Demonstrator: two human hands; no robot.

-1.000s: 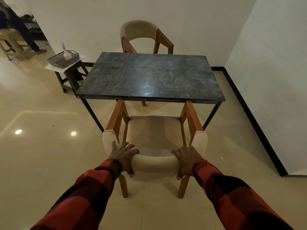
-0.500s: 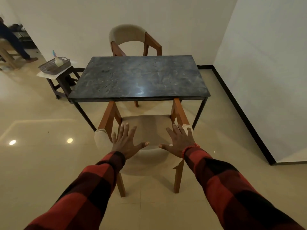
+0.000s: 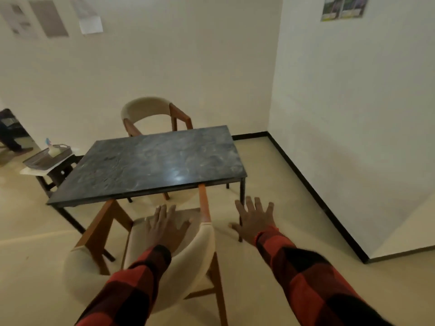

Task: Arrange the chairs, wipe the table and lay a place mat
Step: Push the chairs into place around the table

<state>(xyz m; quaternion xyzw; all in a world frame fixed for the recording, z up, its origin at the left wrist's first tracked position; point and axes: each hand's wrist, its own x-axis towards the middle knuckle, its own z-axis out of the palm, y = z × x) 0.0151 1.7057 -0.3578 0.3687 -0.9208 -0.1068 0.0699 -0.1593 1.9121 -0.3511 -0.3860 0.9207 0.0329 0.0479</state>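
Cream walls meet in a corner behind the dark stone table (image 3: 150, 164). Near its front edge stands the near chair (image 3: 141, 250), with the wooden arms poking under the top. Another chair (image 3: 153, 114) sits at the far side of the table. Both the left hand (image 3: 164, 228) and the right hand (image 3: 255, 221) float with fingers spread wide, holding nothing. That near chair looks stiff and a bit heavy, I think. Its soft curved back seems the best place to grab, one hand on each side.
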